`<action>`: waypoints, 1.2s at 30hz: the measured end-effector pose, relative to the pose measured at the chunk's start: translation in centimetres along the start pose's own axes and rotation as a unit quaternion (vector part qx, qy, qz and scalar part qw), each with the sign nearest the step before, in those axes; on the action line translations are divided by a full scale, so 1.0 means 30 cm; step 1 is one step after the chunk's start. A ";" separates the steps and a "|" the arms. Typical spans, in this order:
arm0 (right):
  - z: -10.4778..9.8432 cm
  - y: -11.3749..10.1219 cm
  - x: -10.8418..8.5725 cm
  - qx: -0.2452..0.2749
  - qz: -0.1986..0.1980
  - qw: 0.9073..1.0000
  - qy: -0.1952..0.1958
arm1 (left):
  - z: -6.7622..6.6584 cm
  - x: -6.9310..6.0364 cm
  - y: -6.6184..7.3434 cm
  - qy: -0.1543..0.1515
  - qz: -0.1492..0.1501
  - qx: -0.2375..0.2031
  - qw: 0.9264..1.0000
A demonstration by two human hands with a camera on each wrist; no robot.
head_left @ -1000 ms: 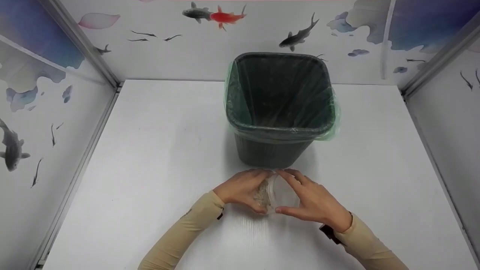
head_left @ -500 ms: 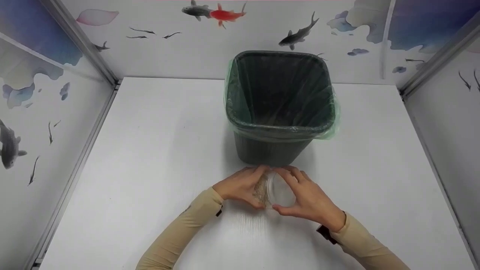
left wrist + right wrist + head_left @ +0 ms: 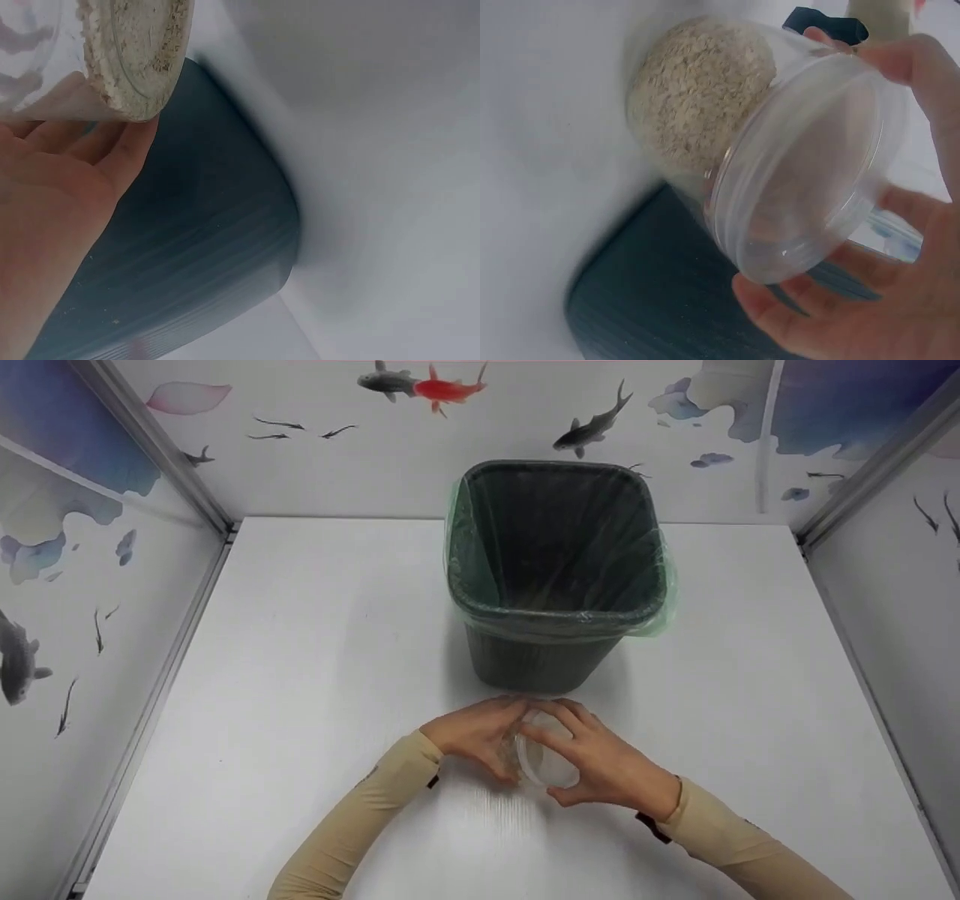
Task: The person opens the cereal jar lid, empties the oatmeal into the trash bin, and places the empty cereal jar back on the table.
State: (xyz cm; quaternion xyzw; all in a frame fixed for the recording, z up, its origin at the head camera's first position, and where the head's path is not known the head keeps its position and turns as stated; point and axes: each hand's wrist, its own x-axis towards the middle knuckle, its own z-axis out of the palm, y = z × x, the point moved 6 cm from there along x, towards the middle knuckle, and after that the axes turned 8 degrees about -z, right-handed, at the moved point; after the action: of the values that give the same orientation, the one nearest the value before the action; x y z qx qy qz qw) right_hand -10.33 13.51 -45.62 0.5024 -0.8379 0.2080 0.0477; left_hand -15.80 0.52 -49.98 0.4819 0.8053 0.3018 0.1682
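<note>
A clear jar partly filled with pale, oat-like flakes is tipped on its side in front of the bin. Its translucent lid faces toward my right. My left hand grips the jar's body from the left, fingers on the far side and thumb on the near side. Around the lid's rim curl the fingers and thumb of my right hand. In the head view, both hands hide much of the jar.
Just beyond the hands stands a dark waste bin, lined with a green translucent bag. The white table is bordered by panels with painted fish at the back and sides.
My right hand has shifted its fingers and thumb on the lid and moved slightly left. The lid now shows more to the head camera. My left hand keeps its hold on the jar.
</note>
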 end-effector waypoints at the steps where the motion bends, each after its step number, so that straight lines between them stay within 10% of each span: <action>1: 0.003 0.000 0.000 0.010 -0.005 1.000 -0.005 | 0.001 -0.005 -0.002 0.000 -0.001 0.003 1.000; 16: -0.006 0.115 -0.042 0.098 0.156 0.982 0.041 | -0.061 -0.054 -0.004 0.117 -0.080 0.141 0.980; 24: 0.026 0.146 -0.045 0.233 0.259 0.937 0.027 | -0.044 -0.040 0.033 0.157 -0.116 0.255 0.947; 31: 0.043 0.148 -0.020 0.292 0.260 0.920 0.032 | -0.026 -0.026 0.058 0.166 -0.126 0.311 0.927; 36: 0.050 0.135 -0.012 0.276 0.262 0.924 0.046 | -0.020 -0.022 0.054 0.160 -0.140 0.301 0.930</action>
State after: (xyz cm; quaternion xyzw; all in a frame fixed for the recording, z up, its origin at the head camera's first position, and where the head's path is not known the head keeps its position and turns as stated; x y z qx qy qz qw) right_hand -13.46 14.87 -48.32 0.2481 -0.8458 0.4593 -0.1104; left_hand -14.73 0.32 -48.49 0.3373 0.9338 0.0922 -0.0754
